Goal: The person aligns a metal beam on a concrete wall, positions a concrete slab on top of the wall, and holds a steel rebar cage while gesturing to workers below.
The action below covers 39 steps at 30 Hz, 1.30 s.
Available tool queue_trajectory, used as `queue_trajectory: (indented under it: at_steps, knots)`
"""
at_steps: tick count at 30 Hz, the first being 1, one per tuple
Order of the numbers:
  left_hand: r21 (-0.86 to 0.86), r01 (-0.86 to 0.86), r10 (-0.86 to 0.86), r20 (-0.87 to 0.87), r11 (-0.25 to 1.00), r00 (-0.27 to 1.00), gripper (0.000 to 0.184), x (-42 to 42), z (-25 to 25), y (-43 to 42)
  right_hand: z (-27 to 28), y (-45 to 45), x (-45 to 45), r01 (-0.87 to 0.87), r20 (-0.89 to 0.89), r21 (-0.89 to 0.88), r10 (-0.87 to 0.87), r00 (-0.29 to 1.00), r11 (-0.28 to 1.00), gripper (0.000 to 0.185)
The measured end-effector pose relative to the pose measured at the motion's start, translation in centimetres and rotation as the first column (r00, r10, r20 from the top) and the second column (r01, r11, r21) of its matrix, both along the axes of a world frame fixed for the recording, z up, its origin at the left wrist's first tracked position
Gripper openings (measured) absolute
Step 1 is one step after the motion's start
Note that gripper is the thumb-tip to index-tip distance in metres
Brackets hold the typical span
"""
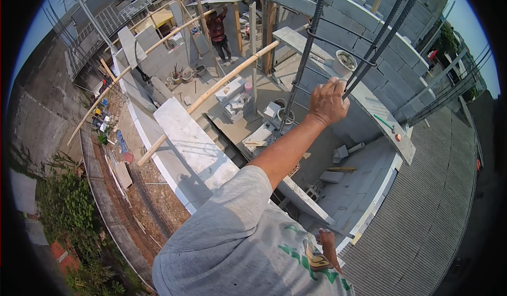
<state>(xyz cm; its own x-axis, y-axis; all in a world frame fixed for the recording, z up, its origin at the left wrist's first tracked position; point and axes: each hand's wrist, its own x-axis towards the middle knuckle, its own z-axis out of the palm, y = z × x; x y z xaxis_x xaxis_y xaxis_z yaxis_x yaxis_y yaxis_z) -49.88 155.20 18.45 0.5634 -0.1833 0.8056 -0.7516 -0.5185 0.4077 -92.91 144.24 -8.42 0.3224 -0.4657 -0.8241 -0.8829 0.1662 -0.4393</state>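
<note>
My left hand reaches forward with its fingers closed around the steel rebar of an upright column cage tied with stirrups. Just beyond that hand, a bucket holding grey mortar sits on a long plank. Farther right on the plank lie a green-handled tool and a small orange item. Low by my shirt, my right hand is near the top of the block wall. Its fingers look curled; whatever is in them is hidden.
White boards and bamboo poles span the drop on the left. Below are stacked blocks and a person with a raised arm. A corrugated roof slopes away at right. Grey block walls curve behind.
</note>
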Motion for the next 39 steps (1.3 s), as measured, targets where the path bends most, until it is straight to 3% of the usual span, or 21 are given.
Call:
queue_trajectory:
  at_steps: [17,23,39]
  knots:
    - [-0.006,0.019,-0.019,-0.039,1.0,0.999,0.03,0.0,0.0,-0.1,-0.7,0.0,-1.0,-0.044,-0.029,-0.063,0.042,0.999,0.997,0.025]
    - [0.018,0.036,-0.034,-0.075,0.999,0.997,0.034,-0.2,0.1,0.2,-2.1,0.1,-1.9,0.055,-0.007,0.038,-0.055,0.998,0.998,0.027]
    - [0.01,0.039,-0.038,-0.042,0.999,0.998,0.039,-0.1,-0.3,0.5,-1.0,0.5,-1.8,-0.008,-0.029,-0.041,0.007,1.0,0.999,0.027]
